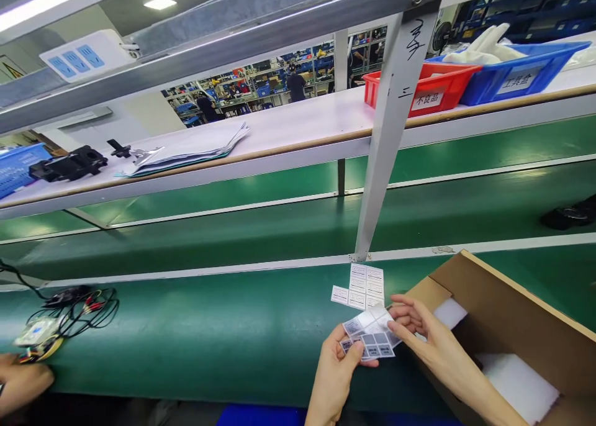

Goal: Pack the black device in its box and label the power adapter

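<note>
The label sheet (pixel 371 338) is thin and glossy, pinched only at its edges, so it could easily curl, crease or slide out of the grip; a label lifting at a corner might also stick to a fingertip or fold onto itself. It hangs just above the green worktop (pixel 209 333), close to the near edge, between both hands. The left hand (pixel 336 367) grips it from below, thumb closed over the lower left corner. The right hand (pixel 421 330) pinches its right edge with thumb and fingers closed on it, and reaches in across the corner of the cardboard box (pixel 521 314). A second label sheet (pixel 361 287) lies flat on the worktop just beyond the held one, near enough that a careless move could brush it askew. White foam pads (pixel 516 382) sit inside the box. Far left, another person's hand (pixel 21 382) rests beside a tangle of wires (pixel 69 311).
</note>
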A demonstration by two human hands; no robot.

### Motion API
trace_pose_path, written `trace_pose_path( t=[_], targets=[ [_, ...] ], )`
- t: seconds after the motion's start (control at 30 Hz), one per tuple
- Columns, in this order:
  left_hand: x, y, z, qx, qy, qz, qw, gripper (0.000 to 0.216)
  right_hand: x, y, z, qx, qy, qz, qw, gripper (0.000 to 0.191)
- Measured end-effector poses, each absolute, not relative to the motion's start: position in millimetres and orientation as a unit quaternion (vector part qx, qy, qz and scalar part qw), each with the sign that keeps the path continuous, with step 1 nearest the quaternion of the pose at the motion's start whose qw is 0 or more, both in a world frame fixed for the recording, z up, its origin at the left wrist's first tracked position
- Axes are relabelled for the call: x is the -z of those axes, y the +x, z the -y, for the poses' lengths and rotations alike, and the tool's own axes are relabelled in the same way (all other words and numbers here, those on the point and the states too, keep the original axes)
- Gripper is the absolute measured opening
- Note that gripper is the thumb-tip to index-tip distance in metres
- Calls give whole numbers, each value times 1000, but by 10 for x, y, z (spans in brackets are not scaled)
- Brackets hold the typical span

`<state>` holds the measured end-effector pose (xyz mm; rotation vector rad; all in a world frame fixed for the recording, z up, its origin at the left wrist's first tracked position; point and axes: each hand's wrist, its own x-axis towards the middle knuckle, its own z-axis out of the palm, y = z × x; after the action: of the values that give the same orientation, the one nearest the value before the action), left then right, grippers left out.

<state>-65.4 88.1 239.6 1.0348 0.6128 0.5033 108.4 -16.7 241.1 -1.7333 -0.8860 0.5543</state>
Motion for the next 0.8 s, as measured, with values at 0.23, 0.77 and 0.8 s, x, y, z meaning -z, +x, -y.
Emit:
trace_pose_path(
  t=[0.23, 0.77, 0.8],
  targets=[
    [-2366, -509, -566, -240, 548, -287, 749, 56, -2696, 918, 346, 10, -706, 514, 487, 17],
    [-2210, -20, 389, -293, 627, -345, 634, 49, -2689, 1181, 1056, -94, -698, 460, 541, 10],
    [-2211, 14, 446, -297, 626, -354, 629, 49, -2669, 1208, 1093, -86, -697, 463, 541, 9]
  ],
)
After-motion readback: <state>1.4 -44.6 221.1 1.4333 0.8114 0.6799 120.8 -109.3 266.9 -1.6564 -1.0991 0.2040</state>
